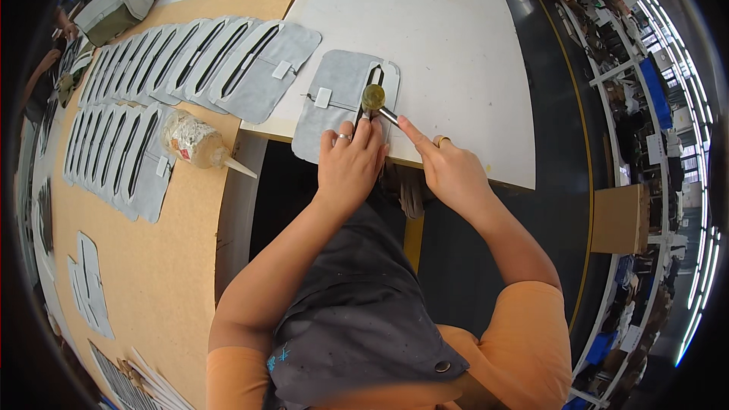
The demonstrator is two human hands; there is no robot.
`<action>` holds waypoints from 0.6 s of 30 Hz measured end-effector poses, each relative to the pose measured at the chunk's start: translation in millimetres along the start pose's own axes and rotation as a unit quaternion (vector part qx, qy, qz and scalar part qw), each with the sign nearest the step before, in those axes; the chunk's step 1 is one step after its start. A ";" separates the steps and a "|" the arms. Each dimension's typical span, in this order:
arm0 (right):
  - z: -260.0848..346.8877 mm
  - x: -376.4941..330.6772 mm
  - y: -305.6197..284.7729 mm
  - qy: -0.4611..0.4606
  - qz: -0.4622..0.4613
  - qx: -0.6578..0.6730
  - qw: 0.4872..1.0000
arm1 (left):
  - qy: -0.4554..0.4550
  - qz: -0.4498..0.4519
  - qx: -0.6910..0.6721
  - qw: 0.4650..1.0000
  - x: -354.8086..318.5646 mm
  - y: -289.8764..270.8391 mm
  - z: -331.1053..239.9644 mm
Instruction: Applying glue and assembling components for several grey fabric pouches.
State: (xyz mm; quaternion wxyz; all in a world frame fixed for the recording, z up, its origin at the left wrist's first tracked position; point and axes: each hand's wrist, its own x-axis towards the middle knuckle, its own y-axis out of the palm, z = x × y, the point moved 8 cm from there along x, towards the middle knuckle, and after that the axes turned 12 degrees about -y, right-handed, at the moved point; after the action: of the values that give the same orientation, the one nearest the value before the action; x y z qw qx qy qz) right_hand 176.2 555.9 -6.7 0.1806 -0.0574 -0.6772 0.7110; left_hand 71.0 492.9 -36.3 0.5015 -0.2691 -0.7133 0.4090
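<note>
Pressing down on a grey slotted leather piece (pixel 338 102), the left hand (pixel 349 163) lies flat with its fingers spread narrow over the near edge, a ring on one finger. The piece sits at the near edge of the white table (pixel 448 38). The right hand (pixel 448 167) is closed around the handle of a small hammer (pixel 373 99), whose yellowish head rests on the slot. To the left, rows of matching grey pieces (pixel 205 57) overlap on a tan board (pixel 175 235), with a glue bottle (pixel 196 140) lying near them.
</note>
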 end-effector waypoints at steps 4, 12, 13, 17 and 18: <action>-1.7 -4.0 -11.4 0.017 -0.074 0.028 0.997 | -0.021 0.039 -0.050 0.998 1.1 -3.2 4.0; -9.6 -6.2 2.6 0.048 -0.071 0.097 0.992 | -0.023 0.074 -0.171 0.982 -0.3 -10.8 28.5; -7.6 -6.5 -4.8 0.047 -0.102 0.108 0.988 | -0.018 0.073 -0.163 0.984 -2.1 -11.2 28.1; -7.6 -5.7 -24.5 0.093 -0.131 0.151 0.975 | 0.001 0.077 -0.134 0.988 -5.5 -11.5 25.7; -7.5 -6.7 -20.7 0.089 -0.135 0.156 0.974 | 0.012 0.080 -0.121 0.989 -5.9 -10.9 24.0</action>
State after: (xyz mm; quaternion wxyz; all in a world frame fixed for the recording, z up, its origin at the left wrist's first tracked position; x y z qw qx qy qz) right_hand 188.6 561.1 11.9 0.3413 0.0003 -0.5404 0.7691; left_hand 51.0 475.1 -33.8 0.4391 -0.3888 -0.7278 0.3555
